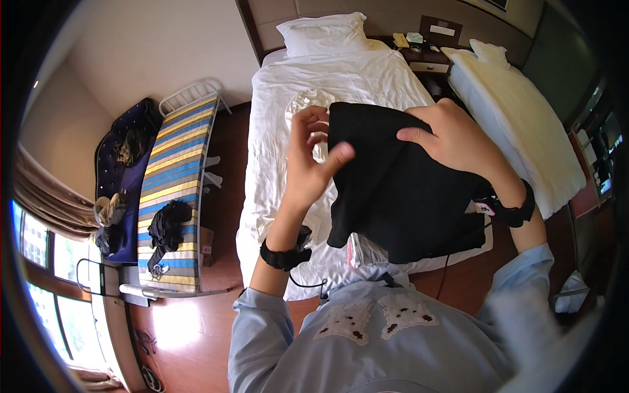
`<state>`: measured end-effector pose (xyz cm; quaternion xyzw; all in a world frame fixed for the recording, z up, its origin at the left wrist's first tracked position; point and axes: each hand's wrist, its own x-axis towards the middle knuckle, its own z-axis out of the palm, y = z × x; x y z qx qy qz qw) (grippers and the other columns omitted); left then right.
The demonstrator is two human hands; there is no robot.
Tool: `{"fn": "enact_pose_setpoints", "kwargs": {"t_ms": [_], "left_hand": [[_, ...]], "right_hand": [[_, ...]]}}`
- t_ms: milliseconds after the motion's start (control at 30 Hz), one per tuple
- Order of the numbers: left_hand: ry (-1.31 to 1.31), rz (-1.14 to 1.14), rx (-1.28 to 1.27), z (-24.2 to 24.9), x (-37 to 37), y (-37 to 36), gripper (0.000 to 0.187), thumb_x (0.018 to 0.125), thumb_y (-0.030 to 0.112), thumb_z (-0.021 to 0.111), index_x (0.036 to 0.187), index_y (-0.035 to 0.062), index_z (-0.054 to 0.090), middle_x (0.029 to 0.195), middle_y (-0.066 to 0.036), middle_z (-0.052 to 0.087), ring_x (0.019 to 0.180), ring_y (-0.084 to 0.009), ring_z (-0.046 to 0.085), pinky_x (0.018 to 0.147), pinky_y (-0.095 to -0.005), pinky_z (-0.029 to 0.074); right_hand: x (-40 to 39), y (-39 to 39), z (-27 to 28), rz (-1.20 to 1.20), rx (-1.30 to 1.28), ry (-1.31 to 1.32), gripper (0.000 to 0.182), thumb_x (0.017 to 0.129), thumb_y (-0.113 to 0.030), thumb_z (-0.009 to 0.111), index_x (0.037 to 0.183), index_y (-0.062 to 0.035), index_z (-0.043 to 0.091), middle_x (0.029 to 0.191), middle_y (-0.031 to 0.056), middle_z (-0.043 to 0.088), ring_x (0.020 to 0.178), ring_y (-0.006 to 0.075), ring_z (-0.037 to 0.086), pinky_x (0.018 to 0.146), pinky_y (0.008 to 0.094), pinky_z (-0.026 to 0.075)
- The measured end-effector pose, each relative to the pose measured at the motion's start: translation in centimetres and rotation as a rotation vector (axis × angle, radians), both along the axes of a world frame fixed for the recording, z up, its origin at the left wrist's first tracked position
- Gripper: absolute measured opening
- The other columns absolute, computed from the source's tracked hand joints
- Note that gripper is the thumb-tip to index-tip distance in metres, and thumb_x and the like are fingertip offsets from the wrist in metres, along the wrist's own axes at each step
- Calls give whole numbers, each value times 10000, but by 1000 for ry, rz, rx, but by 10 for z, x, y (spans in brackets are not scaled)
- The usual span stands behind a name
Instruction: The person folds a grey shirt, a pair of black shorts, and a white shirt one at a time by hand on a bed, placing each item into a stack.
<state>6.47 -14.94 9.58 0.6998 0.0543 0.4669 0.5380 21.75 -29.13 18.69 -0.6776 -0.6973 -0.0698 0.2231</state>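
A black cloth (pixel 393 177) hangs spread out in front of me, above the near part of the white bed (pixel 275 150). Its upper right edge is pinched between the thumb and fingers of my right hand (pixel 445 131). At the cloth's upper left edge is my left hand (pixel 314 154), with curled fingers and the thumb apart, the thumb tip over the cloth; whether it grips the fabric is unclear. Below the cloth, a flat packet (pixel 365 252) partly shows on the bed, beside more black fabric (pixel 468 242). Both wrists wear black bands.
A striped folding bed (pixel 173 164) holding a black garment (pixel 169 226) stands at the left, beside a dark sofa (pixel 124 167) with clothes. A nightstand (pixel 429 67) and a second white bed (pixel 517 111) are at the right. A cable (pixel 445 275) hangs near my body.
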Motion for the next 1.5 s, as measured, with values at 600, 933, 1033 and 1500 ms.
{"fn": "enact_pose_setpoints", "kwargs": {"t_ms": [600, 933, 1033, 1500], "left_hand": [[72, 328, -158, -94, 5, -34, 146, 747, 38, 541, 871, 8, 470, 730, -40, 487, 630, -121, 461, 587, -237, 373], [-344, -1353, -1598, -117, 36, -52, 721, 717, 602, 362, 1228, 96, 307, 1244, -140, 326, 1122, -358, 319, 923, -530, 244], [-539, -1582, -1688, -114, 20, -51, 745, 704, 616, 363, 1235, 99, 293, 1250, -134, 317, 1133, -354, 302, 927, -529, 230], [-111, -606, -1362, -151, 68, -57, 856, 646, 682, 367, 1267, 110, 229, 1280, -109, 275, 1186, -334, 225, 947, -521, 168]], "right_hand": [[9, 8, -5, -109, 119, -216, 242, 724, -267, 569, 739, -26, 582, 561, 156, 533, 599, 304, 554, 567, 354, 441], [-41, -14, -24, 159, 134, -518, 203, 620, -212, 590, 733, -51, 536, 445, 23, 475, 386, 115, 492, 386, 252, 385], [-58, -29, -54, 248, 271, -662, 237, 627, -136, 526, 844, -60, 580, 495, -32, 343, 387, 70, 356, 391, 206, 268], [-41, -7, -21, -25, 177, 140, 240, 740, -227, 550, 622, -22, 504, 453, 116, 493, 413, 255, 518, 397, 347, 402]]}}
